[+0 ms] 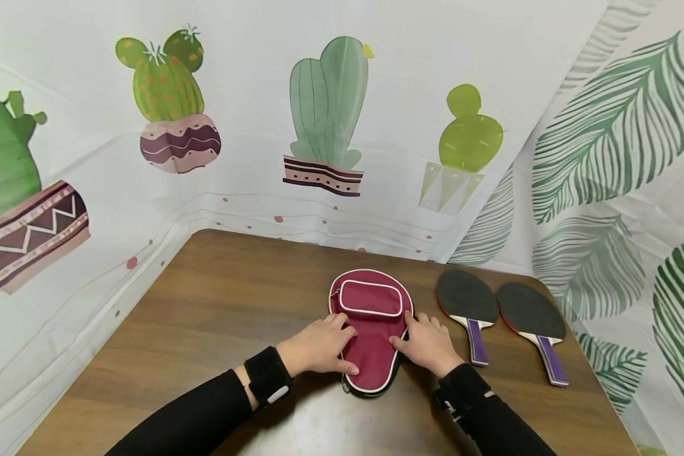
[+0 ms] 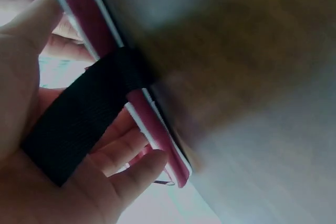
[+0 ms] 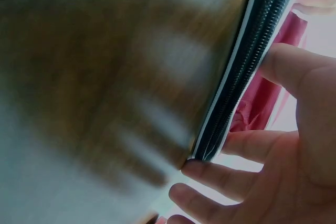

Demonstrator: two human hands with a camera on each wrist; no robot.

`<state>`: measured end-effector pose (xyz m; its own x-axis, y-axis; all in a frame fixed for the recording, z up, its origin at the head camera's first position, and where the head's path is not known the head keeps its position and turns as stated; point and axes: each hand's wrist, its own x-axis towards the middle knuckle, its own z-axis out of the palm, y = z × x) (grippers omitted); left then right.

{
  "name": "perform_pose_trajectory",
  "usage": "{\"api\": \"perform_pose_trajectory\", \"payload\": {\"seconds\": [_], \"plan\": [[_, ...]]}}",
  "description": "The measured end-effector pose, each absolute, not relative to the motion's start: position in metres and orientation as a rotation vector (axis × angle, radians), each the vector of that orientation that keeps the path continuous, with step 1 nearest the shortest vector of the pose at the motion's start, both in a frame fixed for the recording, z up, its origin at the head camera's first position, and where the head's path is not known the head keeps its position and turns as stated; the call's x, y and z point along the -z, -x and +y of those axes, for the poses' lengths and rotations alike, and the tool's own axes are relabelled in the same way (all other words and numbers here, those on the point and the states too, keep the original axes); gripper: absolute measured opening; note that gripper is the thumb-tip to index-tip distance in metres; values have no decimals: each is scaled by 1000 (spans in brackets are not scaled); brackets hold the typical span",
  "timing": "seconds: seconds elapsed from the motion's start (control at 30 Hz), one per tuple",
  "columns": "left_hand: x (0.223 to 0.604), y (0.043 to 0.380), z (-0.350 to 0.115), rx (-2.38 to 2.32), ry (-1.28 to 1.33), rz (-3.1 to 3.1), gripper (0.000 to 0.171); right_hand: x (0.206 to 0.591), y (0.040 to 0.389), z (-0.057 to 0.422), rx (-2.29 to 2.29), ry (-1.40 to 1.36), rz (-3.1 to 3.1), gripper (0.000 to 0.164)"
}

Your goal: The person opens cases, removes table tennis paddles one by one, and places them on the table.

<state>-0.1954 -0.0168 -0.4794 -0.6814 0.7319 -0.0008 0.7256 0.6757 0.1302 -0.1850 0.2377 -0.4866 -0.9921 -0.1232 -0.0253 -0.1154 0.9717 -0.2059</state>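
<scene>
A dark red table tennis bat case [image 1: 370,342] with white piping and a raised pocket lies flat on the wooden table, its narrow end toward me. My left hand [image 1: 322,345] rests along its left side, thumb across the lower part and fingers at the upper edge. A black strap [image 2: 86,114] stands out from that side in the left wrist view, in front of the palm. On the other side, my right hand [image 1: 430,342] touches the case with thumb and fingertips. Its fingers are fairly straight along the black zipper [image 3: 236,72] in the right wrist view.
Two table tennis bats, a nearer one [image 1: 468,297] and a farther-right one [image 1: 532,310], lie right of the case with black rubber up and purple handles toward me. A cactus-print cloth [image 1: 245,209] hangs behind the brown table [image 1: 205,297], and leaf-print cloth covers the right side.
</scene>
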Motion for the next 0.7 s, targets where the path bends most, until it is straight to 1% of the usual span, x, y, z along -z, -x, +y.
{"api": "perform_pose_trajectory", "payload": {"seconds": [0.43, 0.7], "plan": [[477, 211, -18, -194, -1112, 2813, 70, 488, 196, 231, 301, 174, 3080, 74], [482, 222, -16, -188, -1095, 2803, 71, 490, 204, 232, 313, 148, 3050, 75]]}}
